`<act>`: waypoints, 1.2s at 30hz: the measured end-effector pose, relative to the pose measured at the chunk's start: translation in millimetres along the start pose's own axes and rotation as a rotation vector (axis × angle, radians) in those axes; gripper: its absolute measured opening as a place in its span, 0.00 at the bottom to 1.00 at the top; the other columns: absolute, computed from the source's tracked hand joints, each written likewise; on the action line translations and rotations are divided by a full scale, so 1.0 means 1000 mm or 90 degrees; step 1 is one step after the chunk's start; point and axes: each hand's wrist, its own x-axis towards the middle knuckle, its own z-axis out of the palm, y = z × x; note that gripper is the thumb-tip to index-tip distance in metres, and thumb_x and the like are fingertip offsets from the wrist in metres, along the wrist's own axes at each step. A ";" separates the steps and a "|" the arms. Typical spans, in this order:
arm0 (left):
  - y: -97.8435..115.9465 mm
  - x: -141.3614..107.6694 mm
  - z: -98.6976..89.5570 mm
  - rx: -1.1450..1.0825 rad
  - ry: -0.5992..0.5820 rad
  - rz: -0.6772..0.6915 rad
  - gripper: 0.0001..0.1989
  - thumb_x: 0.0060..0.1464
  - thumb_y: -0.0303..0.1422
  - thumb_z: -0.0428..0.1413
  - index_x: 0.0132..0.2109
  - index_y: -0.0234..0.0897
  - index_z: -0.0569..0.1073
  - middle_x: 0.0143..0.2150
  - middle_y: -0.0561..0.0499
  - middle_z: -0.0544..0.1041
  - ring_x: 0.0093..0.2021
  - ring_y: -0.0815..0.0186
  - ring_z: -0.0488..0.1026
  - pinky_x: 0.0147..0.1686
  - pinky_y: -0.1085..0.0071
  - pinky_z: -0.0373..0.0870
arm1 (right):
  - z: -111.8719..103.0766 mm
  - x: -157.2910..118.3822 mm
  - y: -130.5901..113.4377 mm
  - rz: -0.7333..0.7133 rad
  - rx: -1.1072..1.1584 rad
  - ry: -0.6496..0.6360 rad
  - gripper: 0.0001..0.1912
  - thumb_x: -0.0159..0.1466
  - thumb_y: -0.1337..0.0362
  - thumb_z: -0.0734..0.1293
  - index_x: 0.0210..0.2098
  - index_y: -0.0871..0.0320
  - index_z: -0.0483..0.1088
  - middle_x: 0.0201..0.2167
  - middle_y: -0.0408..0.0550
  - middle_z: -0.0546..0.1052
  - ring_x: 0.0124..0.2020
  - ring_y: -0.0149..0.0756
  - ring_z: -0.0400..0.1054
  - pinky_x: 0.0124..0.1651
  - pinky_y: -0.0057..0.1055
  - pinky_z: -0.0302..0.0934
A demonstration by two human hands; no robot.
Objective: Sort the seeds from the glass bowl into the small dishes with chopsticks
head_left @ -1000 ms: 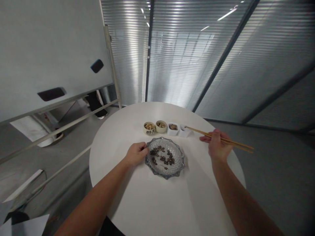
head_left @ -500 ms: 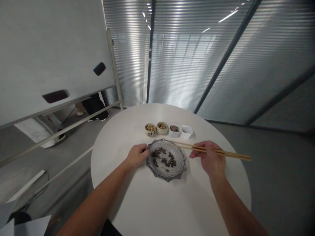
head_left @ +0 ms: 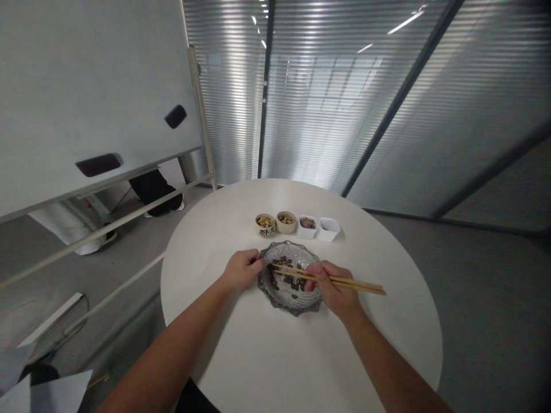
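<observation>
A clear glass bowl (head_left: 297,310) with a scalloped rim stands on the white round table (head_left: 241,355), with several dark brown seeds (head_left: 297,283) inside. My left hand (head_left: 243,269) grips the bowl's left rim between thumb and fingers. In my right hand (head_left: 338,289) is a pair of wooden chopsticks (head_left: 357,285); their tips reach over the seeds in the left part of the bowl. Whether a seed is between the tips is too small to tell. My right fingers cover part of the bowl's right side.
Behind the bowl stand two round cups (head_left: 266,230) (head_left: 286,228) with light pieces, a white dish (head_left: 307,232) with brown bits and another white dish (head_left: 329,236). A whiteboard (head_left: 107,86) is at the left, with a person's legs (head_left: 157,192) behind it.
My right hand has moved left with the chopsticks, from beside the bowl to over it. The chopstick tips have gone from the far right rim to the seeds. My left hand stays on the rim.
</observation>
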 end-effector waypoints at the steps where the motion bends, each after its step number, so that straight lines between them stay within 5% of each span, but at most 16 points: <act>1: 0.000 0.000 0.000 0.000 0.000 0.000 0.14 0.55 0.40 0.51 0.26 0.38 0.63 0.22 0.58 0.59 0.27 0.70 0.58 0.28 0.72 0.51 | 0.001 0.000 0.000 -0.002 -0.005 0.004 0.20 0.72 0.51 0.63 0.32 0.56 0.76 0.20 0.44 0.78 0.21 0.36 0.74 0.28 0.29 0.69; 13: 0.001 0.000 0.001 0.003 0.009 0.005 0.14 0.55 0.39 0.51 0.26 0.38 0.62 0.22 0.58 0.58 0.26 0.70 0.58 0.27 0.72 0.51 | 0.001 -0.003 -0.005 -0.065 -0.060 0.016 0.19 0.73 0.54 0.62 0.31 0.55 0.77 0.20 0.43 0.78 0.23 0.35 0.75 0.30 0.28 0.69; 36: 0.004 -0.001 -0.001 0.010 0.000 0.000 0.13 0.55 0.40 0.50 0.26 0.38 0.62 0.22 0.58 0.58 0.27 0.70 0.58 0.28 0.71 0.51 | 0.004 -0.004 -0.012 -0.029 -0.077 0.063 0.21 0.72 0.51 0.62 0.28 0.56 0.75 0.18 0.43 0.77 0.20 0.35 0.74 0.26 0.28 0.68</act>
